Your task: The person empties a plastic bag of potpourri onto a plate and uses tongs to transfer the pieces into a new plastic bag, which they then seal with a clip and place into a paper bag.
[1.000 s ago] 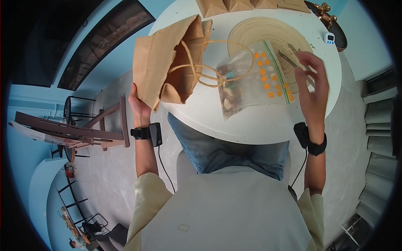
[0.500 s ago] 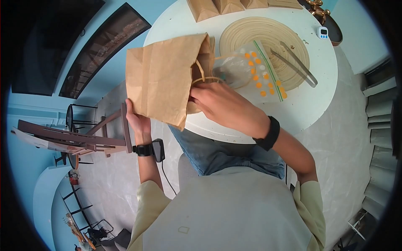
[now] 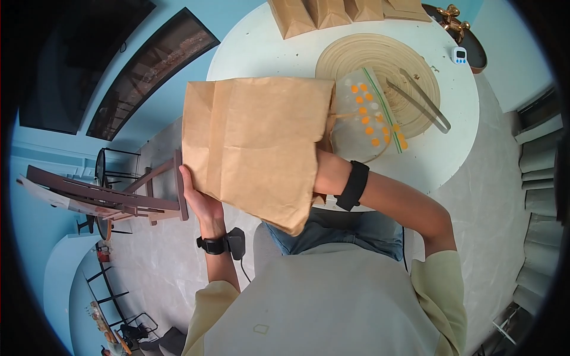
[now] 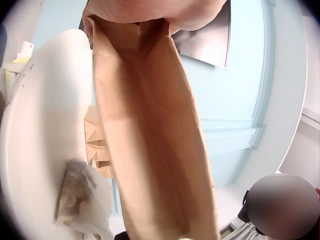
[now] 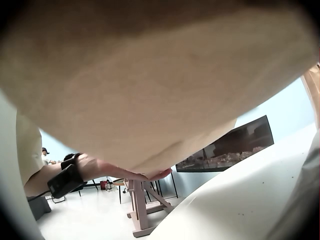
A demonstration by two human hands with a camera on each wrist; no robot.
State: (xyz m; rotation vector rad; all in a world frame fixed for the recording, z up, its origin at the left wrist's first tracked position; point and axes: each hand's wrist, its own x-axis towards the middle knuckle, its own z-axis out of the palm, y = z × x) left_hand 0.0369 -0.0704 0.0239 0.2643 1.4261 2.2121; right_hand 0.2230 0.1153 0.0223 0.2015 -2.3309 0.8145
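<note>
A large brown paper bag [image 3: 255, 148] lies on its side in front of me, its mouth facing right. My left hand [image 3: 205, 204] grips its bottom end, thumb along the near left corner and the other fingers hidden by the paper. In the left wrist view that hand [image 4: 155, 10] is right at the folded end of the bag [image 4: 145, 125]. My right hand [image 3: 326, 172] reaches into the mouth; its fingers are hidden inside. A clear zip bag with orange dots [image 3: 362, 113] sits just beyond the mouth, partly covered by the paper bag and crossed by its cord handle [image 3: 385, 153].
Metal tongs [image 3: 423, 104] lie on a round woven mat [image 3: 338, 50] on the white round table [image 3: 249, 53]. Several brown paper bags [image 3: 332, 15] stand along the far edge. A small white timer [image 3: 459, 56] sits at the far right. A wooden stand [image 3: 113, 193] is on the left.
My right hand has come from near the tongs across to the left and into the paper bag. The bag has swung down nearer to me and now covers part of the zip bag.
</note>
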